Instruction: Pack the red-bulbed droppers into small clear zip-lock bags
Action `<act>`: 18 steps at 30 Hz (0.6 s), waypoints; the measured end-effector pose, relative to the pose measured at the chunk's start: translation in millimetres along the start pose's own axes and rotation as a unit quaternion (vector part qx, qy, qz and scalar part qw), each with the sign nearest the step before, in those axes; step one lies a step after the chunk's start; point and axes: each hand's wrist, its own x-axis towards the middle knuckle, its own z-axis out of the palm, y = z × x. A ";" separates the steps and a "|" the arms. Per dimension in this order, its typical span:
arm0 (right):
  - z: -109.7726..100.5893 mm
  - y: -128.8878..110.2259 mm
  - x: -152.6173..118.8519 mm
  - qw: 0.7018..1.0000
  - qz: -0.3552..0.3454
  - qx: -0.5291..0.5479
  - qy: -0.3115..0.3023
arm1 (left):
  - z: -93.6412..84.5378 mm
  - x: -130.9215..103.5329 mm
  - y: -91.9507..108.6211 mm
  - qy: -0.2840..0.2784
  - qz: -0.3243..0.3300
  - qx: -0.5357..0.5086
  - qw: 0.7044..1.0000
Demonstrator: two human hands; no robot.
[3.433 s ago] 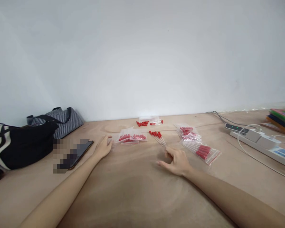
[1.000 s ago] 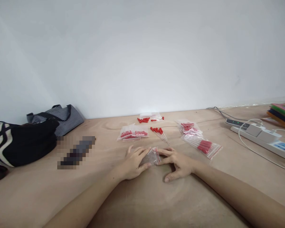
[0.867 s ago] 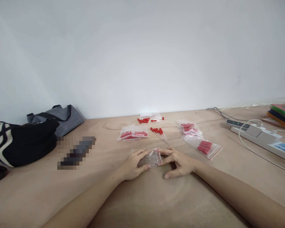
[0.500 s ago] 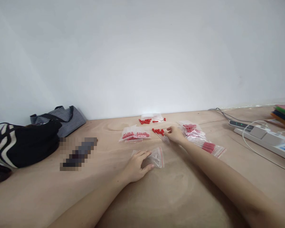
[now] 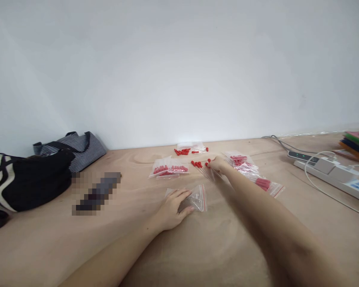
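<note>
My left hand [image 5: 175, 208] lies with its fingers spread on a clear zip bag [image 5: 200, 199] that has a red seal line at its right edge. Farther off, my right hand [image 5: 217, 165] is closed on red-capped droppers [image 5: 208, 162], whose clear stems point down to the right. Just left of it, several more red-capped droppers [image 5: 196, 164] lie on the table. Filled bags of red caps [image 5: 169, 169] sit to the left, and bags with red-capped droppers [image 5: 262, 183] to the right.
Loose red caps [image 5: 182, 152] lie by the wall near a clear bag. A white power strip [image 5: 332, 175] with cables and stacked coloured folders [image 5: 357, 141] are at the right. At the left are a striped bag [image 5: 80, 149], black cloth [image 5: 38, 179] and a blurred dark object [image 5: 98, 194].
My right hand has shifted slightly right and now holds red-capped droppers, apart from the others in the row. My left hand stays on the clear bag.
</note>
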 end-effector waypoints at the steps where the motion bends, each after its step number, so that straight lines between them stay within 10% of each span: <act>1: -2.1 2.7 -3.5 1.000 0.002 0.026 0.002 | -0.4 0.0 0.6 -0.004 -0.003 0.001 1.000; 6: -7.0 18.0 -43.8 0.982 0.010 0.188 0.016 | 0.6 -0.3 1.7 -0.006 -0.007 0.010 1.000; 10: -3.8 23.3 -90.9 0.879 0.020 0.472 0.056 | 4.6 0.8 1.2 0.011 -0.009 0.016 1.000; 18: 6.9 9.7 -128.6 0.829 0.008 0.558 -0.024 | 7.5 2.3 2.8 0.015 -0.012 0.029 0.999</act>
